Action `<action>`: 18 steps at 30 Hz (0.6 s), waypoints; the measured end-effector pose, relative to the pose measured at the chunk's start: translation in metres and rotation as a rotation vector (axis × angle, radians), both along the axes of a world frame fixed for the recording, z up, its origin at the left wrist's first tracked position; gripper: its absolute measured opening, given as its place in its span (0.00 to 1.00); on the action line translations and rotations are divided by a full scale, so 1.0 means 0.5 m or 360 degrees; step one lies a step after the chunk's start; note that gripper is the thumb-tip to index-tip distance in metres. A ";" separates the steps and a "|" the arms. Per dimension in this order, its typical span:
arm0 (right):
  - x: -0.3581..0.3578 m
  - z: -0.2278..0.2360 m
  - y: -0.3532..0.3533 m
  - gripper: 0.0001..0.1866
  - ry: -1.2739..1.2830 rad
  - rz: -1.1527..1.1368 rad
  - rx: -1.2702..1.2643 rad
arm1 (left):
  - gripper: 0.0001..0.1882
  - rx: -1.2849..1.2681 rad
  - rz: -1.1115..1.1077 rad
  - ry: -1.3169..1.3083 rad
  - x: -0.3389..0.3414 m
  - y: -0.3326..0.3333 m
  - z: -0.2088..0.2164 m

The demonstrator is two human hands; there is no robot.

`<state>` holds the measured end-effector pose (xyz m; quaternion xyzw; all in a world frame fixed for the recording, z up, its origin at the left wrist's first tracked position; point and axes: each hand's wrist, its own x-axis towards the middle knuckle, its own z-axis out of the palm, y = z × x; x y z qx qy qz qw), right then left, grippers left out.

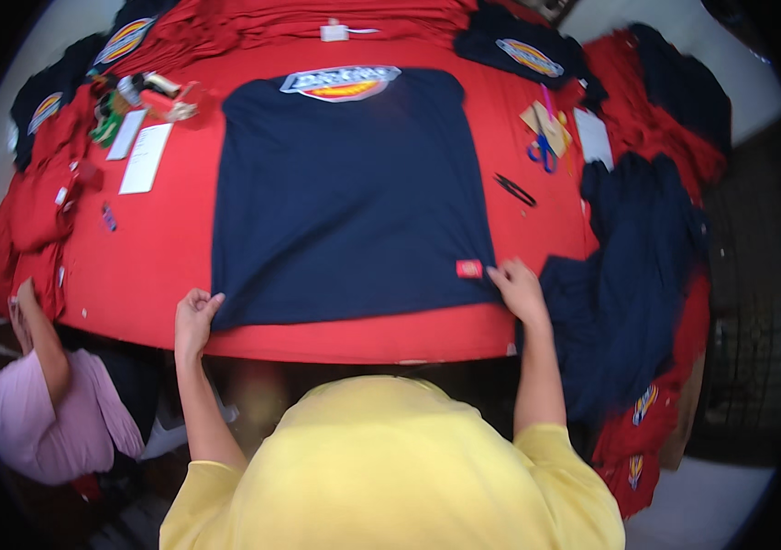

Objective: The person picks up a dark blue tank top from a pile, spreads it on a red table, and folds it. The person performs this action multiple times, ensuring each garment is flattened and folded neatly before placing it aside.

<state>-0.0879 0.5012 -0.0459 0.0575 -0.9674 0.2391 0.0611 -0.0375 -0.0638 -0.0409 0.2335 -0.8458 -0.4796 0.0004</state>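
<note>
Shirt (354, 202) | between left hand (195, 321), right hand (519, 288) | edges pinched

A navy logo-printed garment (345, 197) lies spread, lightly creased, on the red surface (161, 252), hem near the surface's front edge.

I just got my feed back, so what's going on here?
A person in a yellow top has a dark navy cloth garment spread on a red-topped table. The left hand grips its lower left corner; the right hand holds its right edge, beside a small red rectangular label. Blue-handled scissors and slim black snips lie to its right.
</note>
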 end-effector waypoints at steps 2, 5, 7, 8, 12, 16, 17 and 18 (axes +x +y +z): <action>0.049 0.110 0.018 0.20 -0.0799 -0.0129 -0.1040 | 0.12 0.0502 0.0052 0.0063 0.070 -0.041 0.037; 0.173 0.205 0.121 0.13 -0.0545 -0.0049 -0.1739 | 0.10 0.1261 -0.0009 0.0684 0.172 -0.062 0.128; 0.179 0.294 0.130 0.11 -0.0316 0.0040 -0.1678 | 0.16 0.1634 -0.0342 0.1317 0.219 -0.078 0.172; 0.157 0.354 0.115 0.11 -0.0169 0.0073 -0.1543 | 0.14 0.1622 -0.0456 0.1494 0.201 -0.090 0.195; -0.112 0.470 -0.025 0.16 0.0335 0.0151 -0.0995 | 0.20 0.0974 -0.0420 0.1584 -0.055 -0.106 0.365; -0.296 0.359 -0.143 0.23 0.0600 0.0170 -0.0449 | 0.28 0.0187 -0.0492 0.1048 -0.310 0.017 0.317; -0.285 0.304 -0.162 0.22 0.0622 0.0249 -0.0335 | 0.33 -0.0272 -0.0691 0.0725 -0.308 0.052 0.270; -0.249 0.252 -0.180 0.22 0.0414 0.0264 -0.0340 | 0.36 -0.0600 -0.0780 0.0487 -0.267 0.094 0.248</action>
